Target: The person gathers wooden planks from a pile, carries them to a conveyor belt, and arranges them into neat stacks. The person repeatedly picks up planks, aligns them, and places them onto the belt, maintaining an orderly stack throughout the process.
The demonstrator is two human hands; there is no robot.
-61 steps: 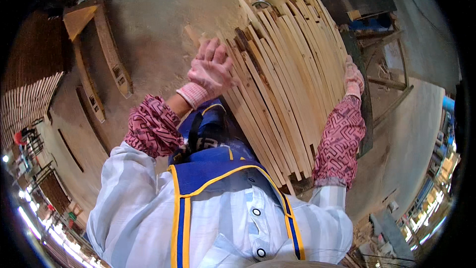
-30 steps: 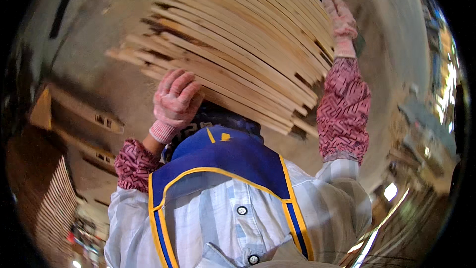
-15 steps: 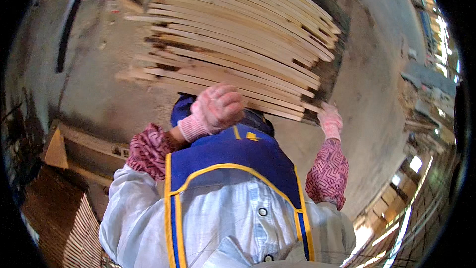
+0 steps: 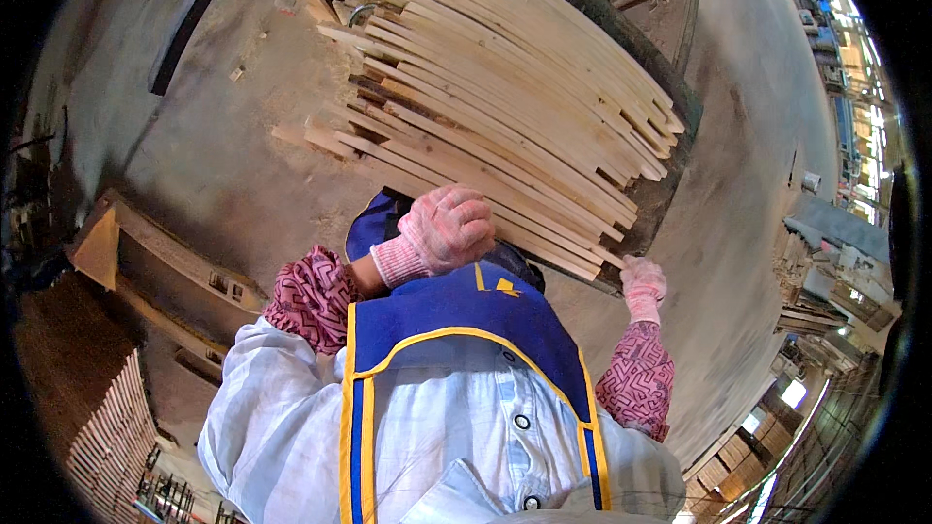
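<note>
Long pale wooden strips [image 4: 505, 68] lie side by side in a broad layer in front of me, their ends uneven. My right hand [image 4: 643, 286], in a pinkish-white knit glove, is closed on the right end of a wooden strip [image 4: 608, 257] along the near side of the layer. Curled into a fist, my left hand [image 4: 449, 225] is held in front of my blue apron [image 4: 466, 325], by the near edge of the strips. It wears the same kind of glove, and the inside of its fingers is hidden.
Under the strips is a dark support [image 4: 670, 175]. A dark bar [image 4: 199, 15] stands out at upper left, and a wooden frame [image 4: 175, 262] is at my left. Sawdust and scraps lie on the concrete floor [image 4: 282, 87]. Stacked wood [image 4: 815, 320] is at far right.
My view has turned, so the strips now slant more steeply down to the right. The right hand appears lower, still at a strip's end; the left fist has shifted slightly right and down.
</note>
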